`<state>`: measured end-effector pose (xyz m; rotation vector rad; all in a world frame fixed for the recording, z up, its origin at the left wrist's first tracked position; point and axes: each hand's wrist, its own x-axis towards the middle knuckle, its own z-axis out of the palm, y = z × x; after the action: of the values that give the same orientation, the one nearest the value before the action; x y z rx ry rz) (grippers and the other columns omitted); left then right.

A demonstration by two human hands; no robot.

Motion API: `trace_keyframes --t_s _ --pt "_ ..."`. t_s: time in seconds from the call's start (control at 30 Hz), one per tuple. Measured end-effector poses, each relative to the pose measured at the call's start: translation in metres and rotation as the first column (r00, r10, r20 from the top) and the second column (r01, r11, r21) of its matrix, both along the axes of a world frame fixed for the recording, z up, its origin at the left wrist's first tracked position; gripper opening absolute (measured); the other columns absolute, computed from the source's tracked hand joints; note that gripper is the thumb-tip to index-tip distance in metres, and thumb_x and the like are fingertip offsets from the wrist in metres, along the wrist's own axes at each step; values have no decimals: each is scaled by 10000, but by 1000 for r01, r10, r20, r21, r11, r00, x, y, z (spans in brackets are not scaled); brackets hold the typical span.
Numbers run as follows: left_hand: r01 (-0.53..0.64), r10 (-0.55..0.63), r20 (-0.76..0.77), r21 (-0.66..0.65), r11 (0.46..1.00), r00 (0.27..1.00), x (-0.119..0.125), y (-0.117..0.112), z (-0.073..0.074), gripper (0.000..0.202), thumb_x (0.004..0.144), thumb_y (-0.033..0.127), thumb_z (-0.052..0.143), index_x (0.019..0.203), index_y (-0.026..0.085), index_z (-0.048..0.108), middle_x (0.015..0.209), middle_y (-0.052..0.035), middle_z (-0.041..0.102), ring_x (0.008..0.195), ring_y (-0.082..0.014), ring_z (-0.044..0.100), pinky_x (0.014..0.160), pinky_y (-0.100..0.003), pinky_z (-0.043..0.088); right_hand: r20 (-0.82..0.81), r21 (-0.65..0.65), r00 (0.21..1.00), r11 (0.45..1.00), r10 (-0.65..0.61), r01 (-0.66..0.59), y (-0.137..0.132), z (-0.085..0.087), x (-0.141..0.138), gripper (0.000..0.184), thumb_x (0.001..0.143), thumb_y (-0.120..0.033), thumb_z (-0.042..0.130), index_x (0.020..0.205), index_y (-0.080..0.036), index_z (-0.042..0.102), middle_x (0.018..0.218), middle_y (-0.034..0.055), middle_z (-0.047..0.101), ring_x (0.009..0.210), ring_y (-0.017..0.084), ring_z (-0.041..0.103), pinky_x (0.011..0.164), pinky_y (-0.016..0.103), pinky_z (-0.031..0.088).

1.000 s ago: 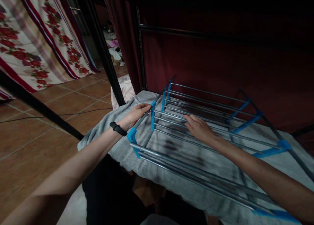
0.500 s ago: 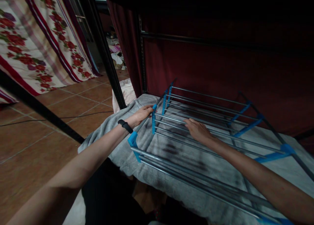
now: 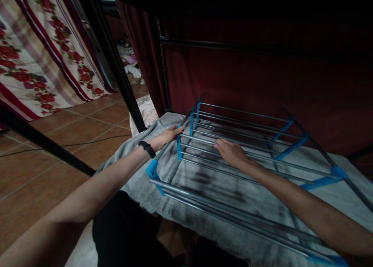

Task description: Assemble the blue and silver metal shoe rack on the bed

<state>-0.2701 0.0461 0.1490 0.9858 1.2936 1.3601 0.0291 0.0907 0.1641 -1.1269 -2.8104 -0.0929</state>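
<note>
A metal-tube shoe rack with blue plastic brackets lies over a grey blanket. My left hand, with a black band on its wrist, is closed around the rack's side at a blue bracket. Further right, my right hand has its fingers curled over one of the middle rods, knuckles up. Part of that rod is hidden beneath the fingers. Nearest me, a pair of rods runs from the front blue bracket toward the lower right.
Black metal posts of a frame stand at the left. Behind the rack hangs a dark red curtain. A flowered cloth hangs above the tiled floor, where a thin cable runs.
The view has shifted slightly, so the rack and both hands appear a little further left. Both hands keep their places on the rack.
</note>
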Motion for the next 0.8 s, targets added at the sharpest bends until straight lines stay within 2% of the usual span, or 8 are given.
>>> trace_keyframes --t_s 0.1,0.23,0.4,0.53,0.8 --pt "35 -32 62 -40 999 998 -3 1 -3 262 826 383 732 982 186 657 964 -48 649 798 -154 646 708 -257 561 32 -2 999 1000 -9 9 1 0 -1 291 1059 -367 301 1090 -228 555 1092 48 670 920 192 634 643 285 318" --pt "85 -82 92 -22 996 992 -6 2 -6 299 807 405 750 991 196 642 989 -52 644 841 -172 654 727 -276 569 24 6 1000 1000 14 -14 1 1 -1 279 1056 -348 303 1041 -233 557 1044 30 681 881 183 634 629 292 289" --pt "89 -88 62 -15 996 994 -9 3 -9 309 800 428 753 962 195 631 903 -38 631 792 -160 634 686 -258 553 15 3 1000 1000 9 -9 3 5 0 302 1059 -351 284 1020 -231 558 994 27 687 873 182 632 629 289 285" --pt "111 -111 54 5 994 992 -11 4 -12 313 823 451 730 977 193 645 867 -40 636 753 -148 617 708 -254 547 30 1 1000 1000 5 -5 3 7 -1 291 1058 -352 292 1032 -232 557 1006 33 689 876 184 635 628 283 283" --pt "97 -96 149 0 995 984 -3 1 -7 320 833 456 711 1002 187 672 1006 -73 673 813 -186 646 754 -312 575 33 9 999 999 31 -32 2 3 -1 281 1054 -338 309 1029 -233 569 1025 37 690 891 189 639 639 287 302"
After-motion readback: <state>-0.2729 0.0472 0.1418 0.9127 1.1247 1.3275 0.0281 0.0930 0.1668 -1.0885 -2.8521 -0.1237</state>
